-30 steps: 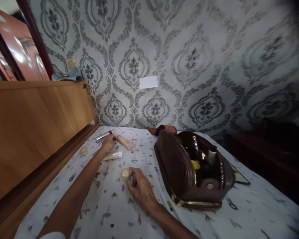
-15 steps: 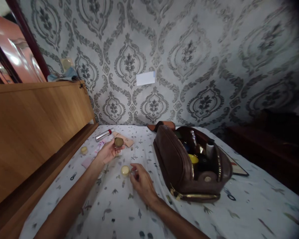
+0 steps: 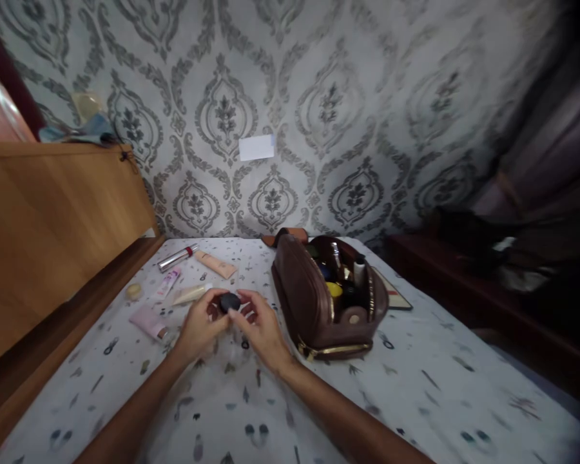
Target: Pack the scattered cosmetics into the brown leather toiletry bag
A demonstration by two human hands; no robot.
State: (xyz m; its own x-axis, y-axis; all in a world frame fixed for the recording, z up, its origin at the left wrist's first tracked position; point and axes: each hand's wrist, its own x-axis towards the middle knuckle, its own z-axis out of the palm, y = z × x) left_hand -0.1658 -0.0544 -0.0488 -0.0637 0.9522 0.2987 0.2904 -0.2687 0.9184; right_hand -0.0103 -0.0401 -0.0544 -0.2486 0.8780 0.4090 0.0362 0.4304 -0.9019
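Between my two hands is a small round jar [image 3: 230, 301] with a dark top, held above the printed white cloth. My left hand [image 3: 200, 327] curls its fingers round the jar's left side. My right hand [image 3: 263, 328] grips it from the right, thumb at the near edge. Just behind my left hand lies a pale cream tube [image 3: 188, 294]. A pink tube [image 3: 147, 321] is to the left, near my left wrist. On the right stands an unzipped brown toiletry bag [image 3: 302, 296] with bottles and a yellow-lidded item [image 3: 334, 291] inside.
Farther back lie a peach tube [image 3: 216, 264], a silver cylinder with a red band [image 3: 178, 258] and a small white-and-pink tube [image 3: 169, 282]. A small cream-topped jar [image 3: 133, 292] sits near the wooden panel [image 3: 62, 219]. A flat board [image 3: 396, 295] lies behind the bag.
My hands have come together on a dark-topped jar. Earlier they were apart, the left holding a brownish round jar, the right beside a cream-topped one. The view has turned right.
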